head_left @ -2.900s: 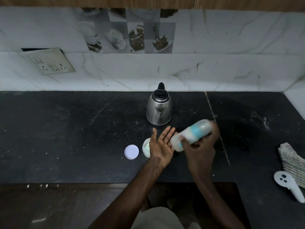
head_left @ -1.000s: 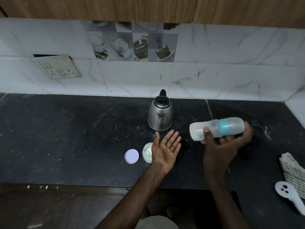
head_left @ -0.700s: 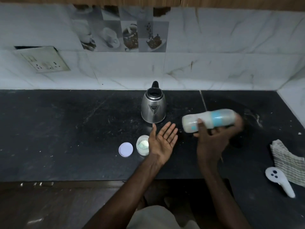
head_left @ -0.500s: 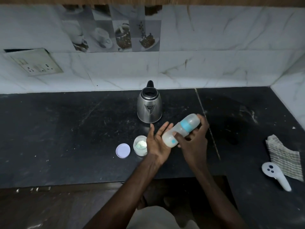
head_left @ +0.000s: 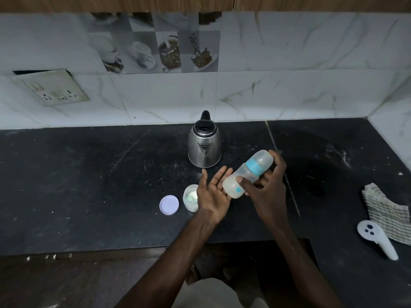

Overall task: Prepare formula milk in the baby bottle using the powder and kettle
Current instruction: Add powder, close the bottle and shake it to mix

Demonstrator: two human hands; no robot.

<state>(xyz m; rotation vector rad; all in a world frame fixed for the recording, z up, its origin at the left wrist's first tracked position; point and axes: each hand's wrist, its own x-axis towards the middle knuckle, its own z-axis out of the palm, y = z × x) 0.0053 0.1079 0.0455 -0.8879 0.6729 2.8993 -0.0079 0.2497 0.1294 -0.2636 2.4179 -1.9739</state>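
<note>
My right hand grips a baby bottle with a blue collar and clear cap, tilted on its side with milky liquid inside. The bottle's base touches the palm of my left hand, which lies palm up with straight fingers. A steel kettle stands on the black counter just behind both hands. An open powder jar sits right beside my left hand, partly hidden by it. Its pale lid lies flat to the jar's left.
A striped cloth and a white handheld device lie at the counter's right end. A socket plate hangs loose on the marble wall at the left. The counter's front edge runs below my forearms.
My right hand swung the bottle out to the right, then back left and down until its base met my left palm. The left hand stayed palm up.
</note>
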